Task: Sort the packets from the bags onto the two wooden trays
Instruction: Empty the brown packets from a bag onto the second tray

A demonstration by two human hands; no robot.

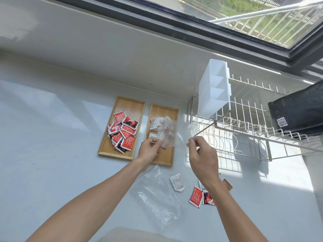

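Centrally, my left hand (148, 151) and right hand (201, 154) each pinch an edge of a clear plastic bag (173, 133), holding it over the right wooden tray (170, 110). Red packets (123, 131) pile on the left wooden tray (129, 103); more packets (195, 196) lie at lower right.

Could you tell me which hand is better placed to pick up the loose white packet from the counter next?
Probably the right hand: the white packet lies just beside its wrist.

Both hands up over the right tray (170, 160): left hand (148, 151) and right hand (203, 158) pinch a clear bag (176, 132) (blurred, contents hard to read). Red packets (123, 131) heaped on the left tray (120, 103); another clear bag (157, 193) lies flat on the worktop (52, 137).
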